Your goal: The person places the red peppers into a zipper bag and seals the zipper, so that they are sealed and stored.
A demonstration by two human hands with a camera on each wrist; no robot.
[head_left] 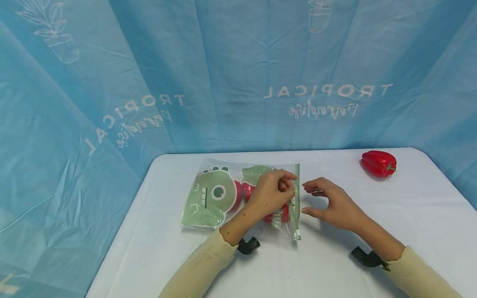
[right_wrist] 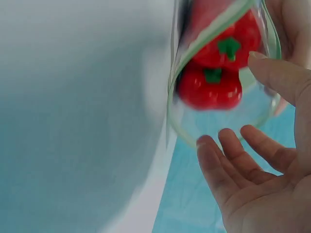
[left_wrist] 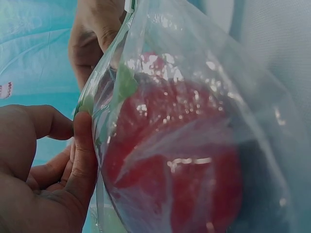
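A clear zip bag (head_left: pixel 214 198) printed with green cartoon shapes lies on the table, its zip edge (head_left: pixel 297 223) towards the right. Red bell peppers show through the plastic. My left hand (head_left: pixel 269 192) reaches over the bag and pinches the mouth's edge between thumb and finger. From the right wrist the mouth gapes into a loop, with a red pepper (right_wrist: pixel 210 90) and another pepper (right_wrist: pixel 228 46) inside, green stems facing out. My right hand (head_left: pixel 337 205) is just right of the mouth, fingers spread and thumb apart, with nothing in its grasp.
One more red bell pepper (head_left: pixel 379 164) lies at the table's back right. White cloth covers the table (head_left: pixel 324 265). Blue printed curtains (head_left: pixel 238 74) hang behind it and along the sides. Each wrist carries a black camera mount (head_left: pixel 249 246).
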